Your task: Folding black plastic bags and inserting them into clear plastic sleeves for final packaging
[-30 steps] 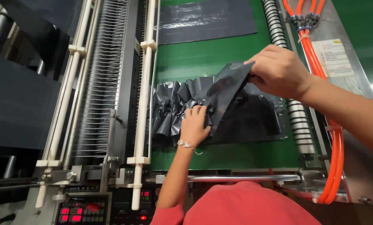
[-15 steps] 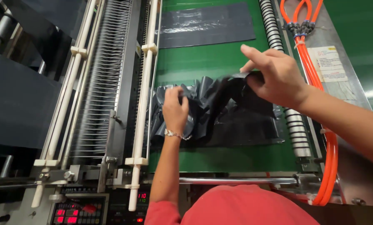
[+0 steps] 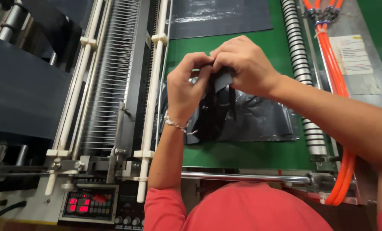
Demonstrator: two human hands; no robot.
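Head view: the left hand and right hand both pinch the top of one black bag bundle above the green surface, fingers narrow on it. It looks light, soft and slippery; best gripped at the gathered top. A second black sheet lies further away.

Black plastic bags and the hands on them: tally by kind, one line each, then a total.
Hands: 2, left hand and right hand, both gripping the gathered bag
Black plastic bags: 2, gathered bag on the green belt and flat bag farther up
Total: 4
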